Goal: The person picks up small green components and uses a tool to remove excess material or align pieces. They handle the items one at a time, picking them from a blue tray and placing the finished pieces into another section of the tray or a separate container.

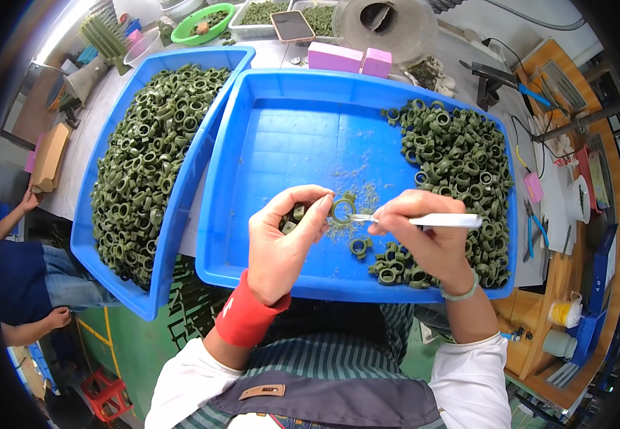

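My left hand (281, 247) pinches a small olive-green ring (341, 209) between thumb and forefinger, grip pressed tight on its rim, with a couple more green pieces cupped in the palm. My right hand (424, 239) closes pen-fashion on a slim white-handled tool (442, 220), its metal tip touching the ring. Both hover over the smooth floor of a blue plastic tray (288, 136), dusted with green shavings. Matte, knobbly rings lie heaped (460, 171) along its right side. A second blue tray (163, 250), overlapping on the left, is piled with the same parts (156, 154), on a pale worktop (102, 114).
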The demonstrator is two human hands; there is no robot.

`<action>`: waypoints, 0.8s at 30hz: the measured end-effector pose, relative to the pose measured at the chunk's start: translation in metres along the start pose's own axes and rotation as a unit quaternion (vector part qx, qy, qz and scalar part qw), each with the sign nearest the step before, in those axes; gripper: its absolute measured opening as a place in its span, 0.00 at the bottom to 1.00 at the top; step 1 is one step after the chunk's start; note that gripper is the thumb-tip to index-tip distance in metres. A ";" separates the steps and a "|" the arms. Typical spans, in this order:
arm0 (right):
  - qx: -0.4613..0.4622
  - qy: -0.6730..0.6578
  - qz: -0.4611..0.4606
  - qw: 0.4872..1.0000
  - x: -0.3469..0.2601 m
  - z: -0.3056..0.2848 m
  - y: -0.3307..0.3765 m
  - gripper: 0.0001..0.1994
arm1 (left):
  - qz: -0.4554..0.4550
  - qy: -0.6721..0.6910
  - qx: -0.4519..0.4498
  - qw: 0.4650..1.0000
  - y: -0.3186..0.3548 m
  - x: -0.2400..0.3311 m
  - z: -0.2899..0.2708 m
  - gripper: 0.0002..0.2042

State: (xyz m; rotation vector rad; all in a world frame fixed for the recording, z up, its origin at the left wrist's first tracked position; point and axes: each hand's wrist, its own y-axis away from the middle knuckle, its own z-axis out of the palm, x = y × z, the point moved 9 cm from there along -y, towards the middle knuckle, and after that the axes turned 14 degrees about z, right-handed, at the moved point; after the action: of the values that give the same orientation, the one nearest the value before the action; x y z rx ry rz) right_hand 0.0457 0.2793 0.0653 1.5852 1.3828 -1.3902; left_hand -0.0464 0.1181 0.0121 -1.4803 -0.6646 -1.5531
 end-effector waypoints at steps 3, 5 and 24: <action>0.005 0.055 -0.064 0.996 -0.015 0.008 0.012 0.04 | 0.012 -0.023 0.029 0.999 0.011 -0.001 -0.003 0.06; 0.021 0.055 -0.092 0.994 -0.025 0.009 0.010 0.05 | 0.033 0.006 0.034 0.999 0.004 0.003 -0.001 0.06; -0.056 -0.074 0.135 0.987 0.031 0.029 0.000 0.12 | 0.002 -0.005 -0.050 0.999 0.012 -0.009 0.010 0.06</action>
State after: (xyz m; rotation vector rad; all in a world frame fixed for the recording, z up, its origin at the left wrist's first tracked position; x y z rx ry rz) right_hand 0.0340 0.2616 0.0285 1.5004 1.0947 -1.2195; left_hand -0.0321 0.1228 0.0025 -1.5628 -0.5970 -1.5975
